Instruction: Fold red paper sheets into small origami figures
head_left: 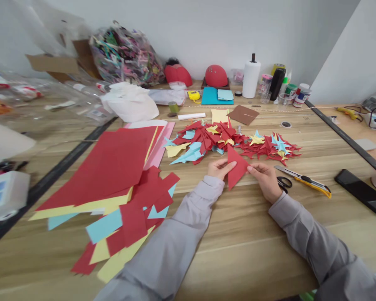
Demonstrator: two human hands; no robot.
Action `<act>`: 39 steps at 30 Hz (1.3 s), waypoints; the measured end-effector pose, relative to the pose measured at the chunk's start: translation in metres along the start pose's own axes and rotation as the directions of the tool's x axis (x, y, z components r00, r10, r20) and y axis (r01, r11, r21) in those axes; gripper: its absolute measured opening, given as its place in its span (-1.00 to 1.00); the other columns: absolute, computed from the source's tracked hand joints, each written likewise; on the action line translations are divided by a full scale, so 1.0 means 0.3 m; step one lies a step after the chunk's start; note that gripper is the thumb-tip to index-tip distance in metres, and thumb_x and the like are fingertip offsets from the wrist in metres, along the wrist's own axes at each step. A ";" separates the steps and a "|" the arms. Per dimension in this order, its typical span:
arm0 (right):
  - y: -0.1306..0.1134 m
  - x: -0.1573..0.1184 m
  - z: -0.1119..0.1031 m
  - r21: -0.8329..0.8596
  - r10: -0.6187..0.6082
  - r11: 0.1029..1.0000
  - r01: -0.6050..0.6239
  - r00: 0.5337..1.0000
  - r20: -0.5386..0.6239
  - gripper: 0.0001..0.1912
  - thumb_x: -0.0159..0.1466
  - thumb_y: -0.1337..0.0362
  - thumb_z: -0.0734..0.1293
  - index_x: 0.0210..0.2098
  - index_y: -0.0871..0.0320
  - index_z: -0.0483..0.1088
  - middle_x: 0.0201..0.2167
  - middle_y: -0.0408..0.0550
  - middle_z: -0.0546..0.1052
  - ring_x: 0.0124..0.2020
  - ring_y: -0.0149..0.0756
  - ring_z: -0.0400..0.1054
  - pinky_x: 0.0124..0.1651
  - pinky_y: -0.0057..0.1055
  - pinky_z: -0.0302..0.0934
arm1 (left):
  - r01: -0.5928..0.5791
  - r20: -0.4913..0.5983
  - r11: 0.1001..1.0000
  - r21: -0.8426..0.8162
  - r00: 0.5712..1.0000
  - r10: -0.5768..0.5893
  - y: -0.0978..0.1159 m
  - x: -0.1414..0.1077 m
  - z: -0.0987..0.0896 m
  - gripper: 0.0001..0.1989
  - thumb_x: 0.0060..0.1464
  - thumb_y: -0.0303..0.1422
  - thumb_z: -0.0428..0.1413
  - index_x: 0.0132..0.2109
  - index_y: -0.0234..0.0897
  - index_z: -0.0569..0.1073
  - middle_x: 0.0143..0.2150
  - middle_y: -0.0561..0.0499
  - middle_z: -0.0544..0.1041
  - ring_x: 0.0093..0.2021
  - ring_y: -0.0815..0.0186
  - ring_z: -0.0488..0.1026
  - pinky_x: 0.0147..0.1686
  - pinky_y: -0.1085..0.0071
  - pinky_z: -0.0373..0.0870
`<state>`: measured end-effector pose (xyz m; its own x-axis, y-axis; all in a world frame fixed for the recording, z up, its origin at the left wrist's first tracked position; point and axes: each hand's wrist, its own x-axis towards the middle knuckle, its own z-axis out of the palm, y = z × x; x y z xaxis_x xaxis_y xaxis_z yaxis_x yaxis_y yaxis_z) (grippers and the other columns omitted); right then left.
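Between my two hands is a red sheet of paper (237, 168) folded into a triangle, raised a little over the wooden table. My left hand (219, 169) pinches its left edge, thumb on top. The right corner is caught between the thumb and fingers of my right hand (265, 179). Just beyond lies a pile of folded paper pieces (203, 140) in red, blue and yellow. A second heap of folded star-like pieces (274, 146) sits to its right. Large red paper sheets (106, 163) and smaller cut paper pieces (133, 223) lie left of my hands.
Right of my right hand are black-handled scissors (284, 182), a yellow utility knife (307, 180) and a black phone (363, 192). Bottles and jars (285, 88) stand at the back right. A stuffed clear bag (125, 54) and white tissue (130, 102) are at the back left.
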<state>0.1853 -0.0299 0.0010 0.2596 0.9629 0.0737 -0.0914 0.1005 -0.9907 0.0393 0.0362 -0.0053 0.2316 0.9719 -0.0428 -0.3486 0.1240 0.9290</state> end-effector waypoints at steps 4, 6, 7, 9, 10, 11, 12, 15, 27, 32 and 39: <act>-0.006 0.001 -0.002 -0.052 -0.028 0.998 0.027 0.999 -0.026 -0.76 0.09 0.10 0.35 -0.56 0.14 0.44 -0.54 -0.15 0.51 -0.43 -0.35 0.33 -0.20 -0.38 0.19 | -0.031 -0.042 0.997 0.068 0.999 0.033 -0.010 0.001 -0.002 -0.65 -0.46 -0.20 0.36 -0.47 -0.37 0.56 -0.53 0.00 0.56 -0.53 0.37 0.43 -0.42 0.41 0.42; -0.006 0.001 -0.003 -0.062 -0.034 0.998 0.032 0.998 -0.043 -0.76 0.11 0.11 0.34 -0.55 0.13 0.45 -0.54 -0.15 0.51 -0.42 -0.35 0.33 -0.18 -0.38 0.18 | -0.047 -0.089 0.997 0.067 0.995 0.053 -0.015 0.006 -0.003 -0.65 -0.48 -0.20 0.36 -0.49 -0.36 0.56 -0.55 0.01 0.55 -0.55 0.38 0.42 -0.45 0.43 0.41; -0.006 0.001 -0.003 -0.063 -0.035 0.997 0.032 0.998 -0.051 -0.77 0.11 0.11 0.34 -0.53 0.13 0.45 -0.55 -0.15 0.51 -0.42 -0.35 0.33 -0.17 -0.38 0.18 | -0.047 -0.105 0.997 0.062 0.993 0.053 -0.015 0.008 -0.002 -0.64 -0.49 -0.20 0.37 -0.49 -0.36 0.56 -0.55 0.01 0.55 -0.55 0.38 0.42 -0.45 0.43 0.42; -0.004 0.002 -0.002 -0.066 -0.036 0.997 0.032 0.998 -0.060 -0.77 0.11 0.10 0.34 -0.51 0.13 0.45 -0.55 -0.15 0.51 -0.41 -0.35 0.33 -0.16 -0.37 0.19 | -0.037 -0.127 0.998 0.055 0.991 0.043 -0.014 0.009 0.000 -0.63 -0.52 -0.20 0.37 -0.49 -0.36 0.56 -0.53 0.00 0.56 -0.53 0.35 0.44 -0.44 0.40 0.43; -0.003 0.001 -0.001 -0.066 -0.037 0.997 0.033 0.998 -0.055 -0.77 0.10 0.09 0.34 -0.50 0.13 0.45 -0.54 -0.15 0.51 -0.41 -0.35 0.34 -0.17 -0.37 0.19 | -0.031 -0.136 0.998 0.052 0.990 0.038 -0.012 0.008 0.001 -0.62 -0.53 -0.20 0.37 -0.49 -0.36 0.56 -0.52 -0.01 0.57 -0.52 0.33 0.45 -0.43 0.39 0.44; -0.001 0.001 0.001 -0.061 -0.035 0.998 0.032 0.998 -0.044 -0.77 0.09 0.08 0.35 -0.49 0.13 0.45 -0.53 -0.15 0.51 -0.41 -0.34 0.34 -0.17 -0.37 0.20 | -0.026 -0.140 0.999 0.047 0.990 0.032 -0.011 0.007 0.003 -0.62 -0.53 -0.20 0.37 -0.49 -0.36 0.56 -0.51 -0.02 0.57 -0.51 0.32 0.46 -0.42 0.38 0.44; 0.000 0.001 0.002 -0.049 -0.028 0.998 0.027 0.999 -0.027 -0.77 0.07 0.08 0.37 -0.48 0.13 0.46 -0.51 -0.15 0.52 -0.41 -0.34 0.35 -0.18 -0.36 0.21 | -0.021 -0.137 0.999 0.042 0.990 0.026 -0.011 0.005 0.003 -0.62 -0.53 -0.20 0.37 -0.49 -0.36 0.56 -0.50 -0.02 0.57 -0.50 0.31 0.47 -0.40 0.37 0.45; 0.006 0.002 0.006 -0.006 -0.006 1.000 0.006 1.000 0.030 -0.75 0.01 0.07 0.42 -0.44 0.12 0.46 -0.47 -0.15 0.54 -0.41 -0.33 0.37 -0.22 -0.36 0.24 | -0.004 -0.090 1.000 0.030 0.996 0.007 -0.013 0.000 0.000 -0.62 -0.49 -0.21 0.37 -0.46 -0.37 0.57 -0.49 -0.02 0.57 -0.49 0.30 0.47 -0.36 0.34 0.45; 0.010 -0.001 0.006 -0.032 0.001 1.000 0.002 0.997 0.079 -0.78 0.03 0.10 0.42 -0.48 0.14 0.46 -0.51 -0.16 0.52 -0.46 -0.37 0.35 -0.31 -0.41 0.22 | 0.022 -0.015 1.000 -0.007 1.000 -0.022 -0.008 -0.004 -0.008 -0.64 -0.44 -0.24 0.37 -0.43 -0.39 0.57 -0.46 -0.05 0.58 -0.46 0.29 0.49 -0.32 0.34 0.46; 0.014 0.001 0.008 -0.004 0.013 1.000 -0.013 0.999 0.035 -0.76 -0.02 0.11 0.45 -0.45 0.14 0.46 -0.50 -0.15 0.53 -0.47 -0.36 0.36 -0.32 -0.40 0.24 | 0.013 -0.023 1.000 0.016 1.000 -0.012 -0.014 -0.004 -0.009 -0.64 -0.43 -0.24 0.36 -0.43 -0.38 0.57 -0.46 -0.06 0.59 -0.45 0.28 0.50 -0.32 0.33 0.46; 0.006 -0.003 0.007 -0.019 0.007 1.000 -0.006 0.999 0.049 -0.77 0.01 0.10 0.43 -0.46 0.14 0.47 -0.50 -0.14 0.53 -0.45 -0.36 0.36 -0.29 -0.40 0.23 | 0.005 -0.020 0.999 0.036 1.000 -0.004 -0.008 -0.004 -0.007 -0.65 -0.43 -0.23 0.36 -0.44 -0.39 0.57 -0.47 -0.07 0.59 -0.48 0.28 0.49 -0.37 0.35 0.45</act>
<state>0.1830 -0.0301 -0.0005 0.2119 0.9746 0.0722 -0.0744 0.0897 -0.9932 0.0381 0.0352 -0.0082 0.2150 0.9751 -0.0538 -0.3147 0.1213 0.9414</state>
